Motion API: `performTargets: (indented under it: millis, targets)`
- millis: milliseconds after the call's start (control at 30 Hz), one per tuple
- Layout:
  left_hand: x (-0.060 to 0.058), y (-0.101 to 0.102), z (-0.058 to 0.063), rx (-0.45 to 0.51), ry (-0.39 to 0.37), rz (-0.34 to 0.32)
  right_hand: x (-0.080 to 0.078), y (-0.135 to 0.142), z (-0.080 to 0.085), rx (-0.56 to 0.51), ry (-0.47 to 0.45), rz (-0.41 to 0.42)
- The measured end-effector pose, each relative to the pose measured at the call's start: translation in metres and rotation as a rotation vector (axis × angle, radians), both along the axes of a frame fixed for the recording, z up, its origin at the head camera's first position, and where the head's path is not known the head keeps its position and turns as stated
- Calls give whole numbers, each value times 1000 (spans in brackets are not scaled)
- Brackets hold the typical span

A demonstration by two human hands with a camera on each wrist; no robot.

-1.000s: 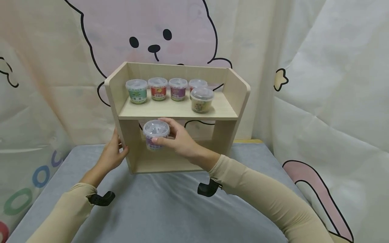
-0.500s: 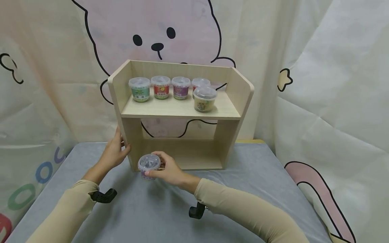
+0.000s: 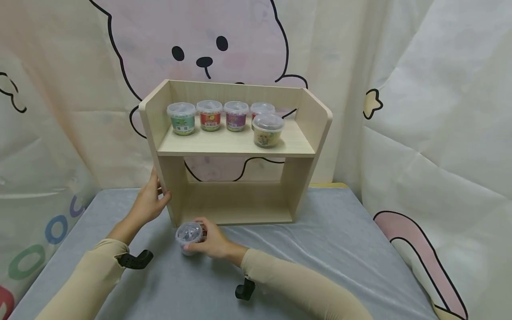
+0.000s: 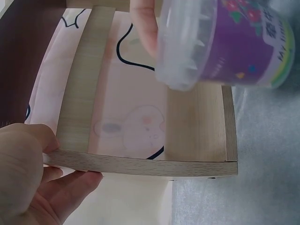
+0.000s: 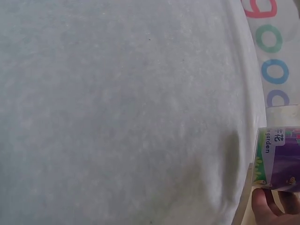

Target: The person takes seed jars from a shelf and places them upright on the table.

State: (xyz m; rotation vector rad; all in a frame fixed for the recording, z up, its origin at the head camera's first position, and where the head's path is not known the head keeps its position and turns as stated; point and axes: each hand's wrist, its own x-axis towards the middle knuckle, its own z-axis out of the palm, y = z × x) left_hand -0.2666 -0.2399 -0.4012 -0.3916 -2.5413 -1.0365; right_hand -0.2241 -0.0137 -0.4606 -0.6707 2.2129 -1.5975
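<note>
My right hand (image 3: 216,240) holds a lidded clear plastic cup (image 3: 189,235) just in front of the shelf's lower left corner. The cup's purple label with flowers (image 4: 243,47) shows in the left wrist view. In the right wrist view, fingertips (image 5: 262,201) press against the cup (image 5: 281,159). My left hand (image 3: 146,202) grips the left side panel of a small two-tier wooden shelf (image 3: 240,202). Seen from the left wrist, the thumb and fingers (image 4: 75,187) lie on opposite sides of the panel's edge.
On the upper tier stand lidded cups: a green-labelled one (image 3: 183,121), a red one (image 3: 210,118), a purple one (image 3: 236,118), a partly hidden one (image 3: 262,107) and a yellowish one (image 3: 268,133) in front. Grey-blue cloth (image 3: 296,266) covers the table; printed curtains (image 3: 344,111) surround it.
My right hand has carried the purple-labelled cup from the shelf's lower opening down and toward me, to in front of the shelf. The left hand stays on the side panel.
</note>
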Motion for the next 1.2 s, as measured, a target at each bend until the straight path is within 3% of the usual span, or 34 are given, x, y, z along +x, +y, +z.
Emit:
performTargets:
  millis: [533,667,833,1200]
  targets:
    - [1,-1,-4,14,11,-6,1,-5,-17,140,54,-3]
    - [0,-1,-3,0,16,0,0,-4,-20,87,44,24]
    - [1,-1,0,-11,6,8,-3,-5,-20,-5,-35,86]
    - [-1,0,-1,-11,10,14,-8,-6,-14,-7,-87,106]
